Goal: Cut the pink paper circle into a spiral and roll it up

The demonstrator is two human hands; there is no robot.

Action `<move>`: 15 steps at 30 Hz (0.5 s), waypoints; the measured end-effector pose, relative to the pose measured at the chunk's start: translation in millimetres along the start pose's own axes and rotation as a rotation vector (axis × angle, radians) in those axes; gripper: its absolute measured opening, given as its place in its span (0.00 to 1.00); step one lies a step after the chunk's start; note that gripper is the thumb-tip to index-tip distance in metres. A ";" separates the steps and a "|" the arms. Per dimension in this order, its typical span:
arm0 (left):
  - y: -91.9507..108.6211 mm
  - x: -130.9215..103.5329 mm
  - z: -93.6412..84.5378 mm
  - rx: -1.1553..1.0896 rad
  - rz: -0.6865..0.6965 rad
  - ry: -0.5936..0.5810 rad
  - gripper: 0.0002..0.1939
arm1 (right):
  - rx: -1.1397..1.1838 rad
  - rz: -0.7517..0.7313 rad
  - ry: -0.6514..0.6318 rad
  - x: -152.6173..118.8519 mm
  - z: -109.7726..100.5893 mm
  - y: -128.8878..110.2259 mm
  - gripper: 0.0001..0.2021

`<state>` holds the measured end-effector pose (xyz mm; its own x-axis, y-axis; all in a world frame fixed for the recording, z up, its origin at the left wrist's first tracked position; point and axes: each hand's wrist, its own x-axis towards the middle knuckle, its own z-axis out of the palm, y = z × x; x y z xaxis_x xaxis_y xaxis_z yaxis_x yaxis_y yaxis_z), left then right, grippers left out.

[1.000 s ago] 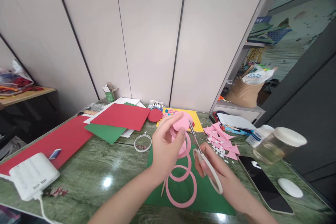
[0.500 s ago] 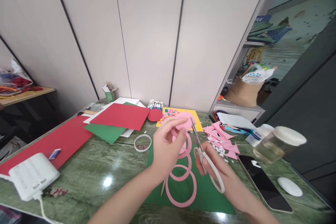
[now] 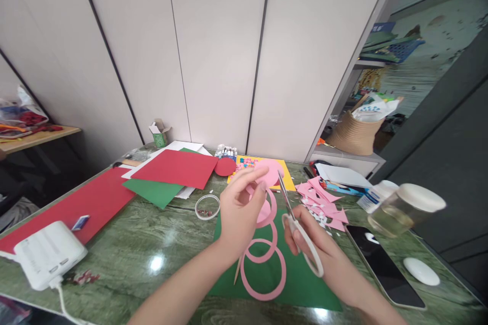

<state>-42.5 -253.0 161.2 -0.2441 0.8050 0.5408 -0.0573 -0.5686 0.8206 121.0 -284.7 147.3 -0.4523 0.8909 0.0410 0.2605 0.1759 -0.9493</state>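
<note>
Into the head view, and the left hand (image 3: pixel 240 213) hides the lower left edge of the pink disc (image 3: pixel 272 171), so the exact pinch is hard to read, but that grip is closed on the paper. Across from it, the right hand (image 3: pixel 316 236) is wrapped around the scissors (image 3: pixel 290 213), its fingers covering part of the white handle loops. Blade tips right at the disc's right edge! Whether paper sits between the blades, I can't tell. Both forearms run out of the picture at the bottom, and the pink rings (image 3: pixel 283 270) slip partly behind the left hand, as does the thin stick (image 3: pixel 237 271). Beyond the disc, the small beads (image 3: pixel 247 163) on the yellow sheet (image 3: pixel 287 177) are partly covered and too small to sort out.

And the direction: the scissors point away from the wearer, up and a little left, their long axis slanting from handles at lower right to tips at upper left. The disc is held above the tabletop (image 3: pixel 133 264), past the far edge of the green sheet (image 3: pixel 305 292), its face tipped toward the camera.
</note>
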 end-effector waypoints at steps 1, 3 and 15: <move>0.2 -0.1 0.3 -0.003 -0.008 0.001 0.11 | -0.010 0.000 0.003 0.1 0.0 0.0 0.14; 0.5 -0.5 1.0 -0.008 -0.023 0.005 0.12 | -0.027 0.004 0.003 0.2 0.4 -0.6 0.15; -1.2 -0.3 1.8 -0.027 0.015 -0.055 0.13 | -0.032 -0.049 0.043 -0.9 1.3 3.6 0.14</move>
<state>-40.6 -252.2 160.4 -0.1915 0.8038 0.5633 -0.0804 -0.5848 0.8072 121.2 -285.5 143.5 -0.4286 0.8978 0.1012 0.2662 0.2325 -0.9354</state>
